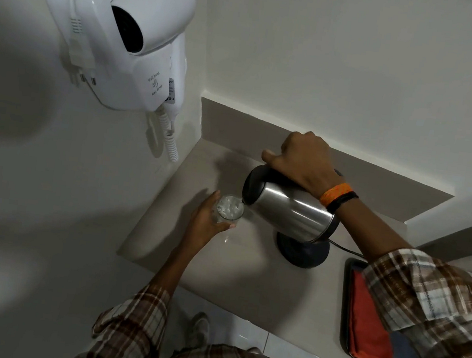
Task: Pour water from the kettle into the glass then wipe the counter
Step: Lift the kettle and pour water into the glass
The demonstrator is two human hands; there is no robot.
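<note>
A steel kettle [292, 209] with a black lid is tilted to the left above its black base [301, 251]. Its spout sits over the rim of a clear glass [229, 209] with bubbling water in it. My right hand [299, 160] grips the kettle's handle from above. My left hand [204, 224] wraps around the glass, which is near the left end of the beige counter [247, 272]. A little water lies on the counter just right of the glass.
A dark tray [345, 311] at the right holds a folded red cloth [368, 326] and a blue cloth [405, 354]. A white wall-mounted hair dryer [127, 37] with a coiled cord hangs on the left wall. The kettle's cord runs right from the base.
</note>
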